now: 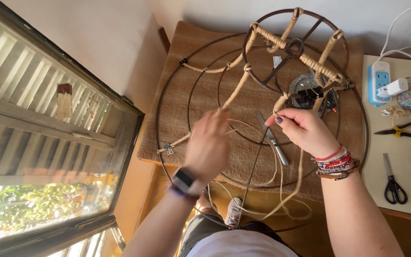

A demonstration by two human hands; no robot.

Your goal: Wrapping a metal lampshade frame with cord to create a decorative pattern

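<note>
From the head view, the right hand (pixel 305 131) has its fingers pinched on a rope-wrapped spoke of the wire lampshade frame (pixel 262 102), which lies on a woven mat (pixel 181 128). The left hand (pixel 209 145) (blurred, fingers unreadable) trails pale cord (pixel 291 190). Scissors (pixel 393 183) lie on the bench (pixel 405 157).

One round metal lampshade frame (pixel 262 95) rests on one woven mat (pixel 200 62). Two hands, left (pixel 209 145) and right (pixel 305 131), work over one table knife (pixel 273 139). One pair of scissors (pixel 394 181), one pair of pliers (pixel 400 130) and one power strip (pixel 379 81) lie alongside.
</note>
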